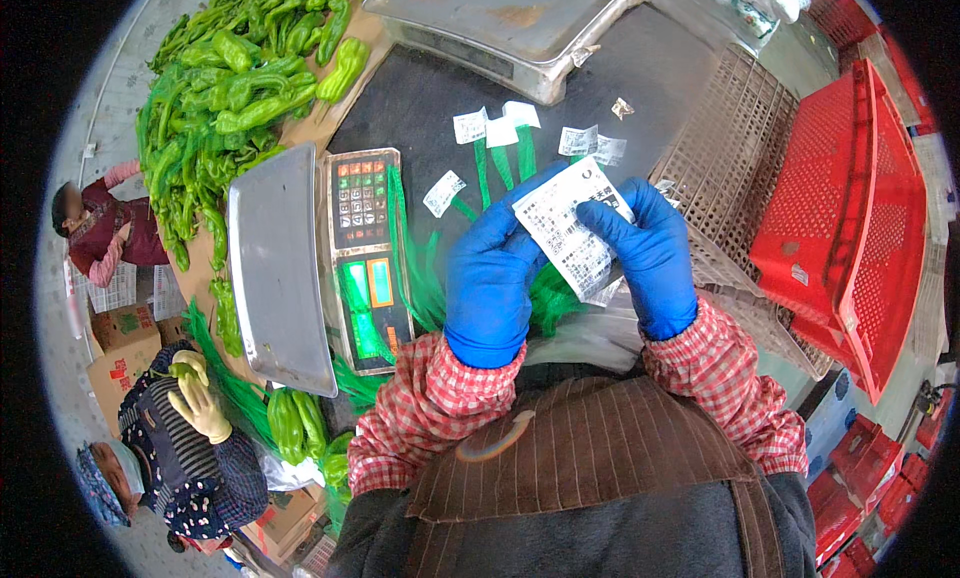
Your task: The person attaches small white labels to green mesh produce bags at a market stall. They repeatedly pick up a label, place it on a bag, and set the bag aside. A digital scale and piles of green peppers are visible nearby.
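My left hand (487, 285), in a blue glove, reaches behind a white printed label (562, 225) and supports it from the left. The right hand (651, 251), gloved in blue too, pinches the label's right side with the thumb across its front. Below the label hangs green mesh netting (553, 296), partly hidden by my hands. On the dark tabletop (435, 90) beyond lie several green mesh strips (526, 154) with white tags (471, 125) at their ends. A loose-looking tag (445, 194) sits nearest my left hand, joined to another green strip.
A scale with keypad and lit display (367, 255) and metal pan (277, 270) stands left. Green peppers (240, 90) are heaped beyond it. Another metal platform (495, 15) is at the back. Red crates (825, 225) and a brown crate (727, 165) stand right. Two people (180, 443) are at left.
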`<state>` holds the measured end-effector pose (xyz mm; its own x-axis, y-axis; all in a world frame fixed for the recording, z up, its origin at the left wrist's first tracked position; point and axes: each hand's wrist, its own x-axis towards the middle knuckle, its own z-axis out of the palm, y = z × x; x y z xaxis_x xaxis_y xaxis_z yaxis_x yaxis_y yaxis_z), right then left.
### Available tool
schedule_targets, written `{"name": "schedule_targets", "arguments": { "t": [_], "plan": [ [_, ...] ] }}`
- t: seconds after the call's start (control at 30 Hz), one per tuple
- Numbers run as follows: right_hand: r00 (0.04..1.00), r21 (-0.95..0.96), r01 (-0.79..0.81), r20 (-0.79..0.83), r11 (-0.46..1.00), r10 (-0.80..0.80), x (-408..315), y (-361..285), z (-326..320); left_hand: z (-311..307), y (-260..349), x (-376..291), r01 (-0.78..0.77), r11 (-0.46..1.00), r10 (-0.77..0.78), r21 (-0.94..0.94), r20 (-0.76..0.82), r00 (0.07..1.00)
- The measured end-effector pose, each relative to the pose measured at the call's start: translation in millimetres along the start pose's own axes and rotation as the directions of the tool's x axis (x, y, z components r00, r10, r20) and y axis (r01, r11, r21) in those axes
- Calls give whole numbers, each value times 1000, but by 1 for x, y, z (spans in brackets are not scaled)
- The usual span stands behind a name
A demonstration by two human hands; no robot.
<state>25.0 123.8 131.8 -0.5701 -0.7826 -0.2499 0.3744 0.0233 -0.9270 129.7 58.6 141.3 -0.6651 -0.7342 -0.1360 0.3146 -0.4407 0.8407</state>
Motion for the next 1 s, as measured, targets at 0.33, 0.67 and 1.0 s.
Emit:
{"name": "schedule_targets", "arguments": {
  "t": [0.33,0.67,1.0],
  "plan": [
    [997,3,53,-53,999,-53,3,4,1,1,5,-9,16,990,-27,138,73,997],
    [931,-515,-45,290,856,223,-22,-12,-36,-56,-3,27,-303,638,468,707,-44,882],
    [993,-347,109,76,931,-88,-49,-47,-117,-63,-6,91,-23,605,282,796,-187,941]
  ]
}}
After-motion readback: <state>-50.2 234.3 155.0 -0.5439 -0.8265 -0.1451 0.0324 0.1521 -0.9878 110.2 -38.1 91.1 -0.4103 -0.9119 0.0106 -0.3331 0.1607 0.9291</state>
